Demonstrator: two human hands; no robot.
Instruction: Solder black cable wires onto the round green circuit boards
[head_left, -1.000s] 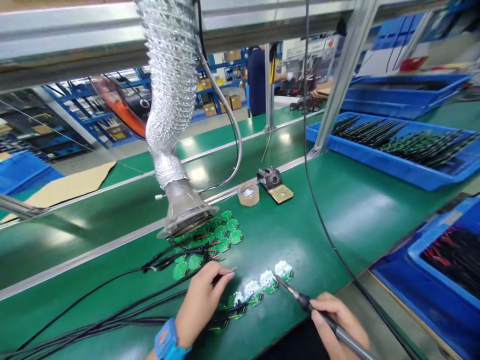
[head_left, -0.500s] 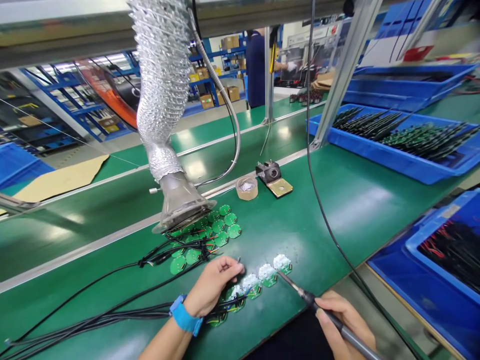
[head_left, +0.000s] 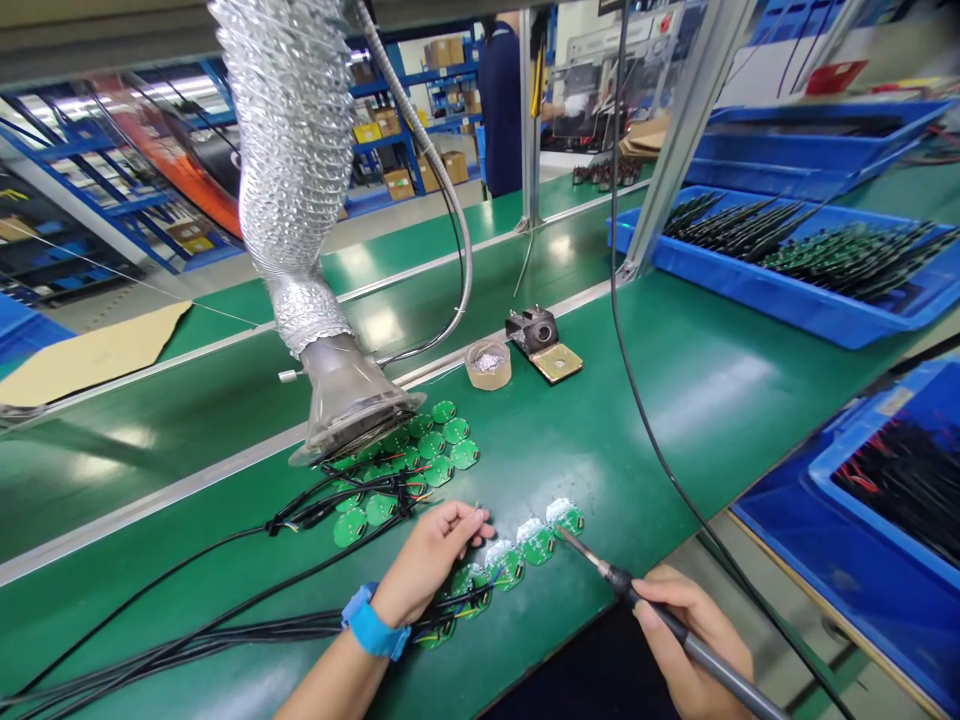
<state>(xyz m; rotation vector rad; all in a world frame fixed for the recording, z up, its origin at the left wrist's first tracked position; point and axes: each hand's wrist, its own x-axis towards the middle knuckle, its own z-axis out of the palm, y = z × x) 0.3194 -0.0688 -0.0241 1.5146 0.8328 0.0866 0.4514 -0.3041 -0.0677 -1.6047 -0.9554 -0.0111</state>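
Note:
My right hand grips a soldering iron by its dark handle. The iron's tip is at the lower left edge of the rightmost round green circuit board in a slanting row. My left hand is pinched above the row, with the end of a thin grey wire showing at its fingertips. White patches, glare or a coating, cover the upper parts of several boards in the row. Black cables run under my left wrist, and their coloured leads lie over the boards at the lower left end.
A fume extraction hood hangs over more green boards and a cable bundle. Behind stand a round tub of shiny bits and an iron stand. A black cord hangs at right, near blue trays.
The whole view has shifted slightly, with the background sliding up and left. Both hands keep nearly the same pose, and the iron's tip stays at the rightmost board.

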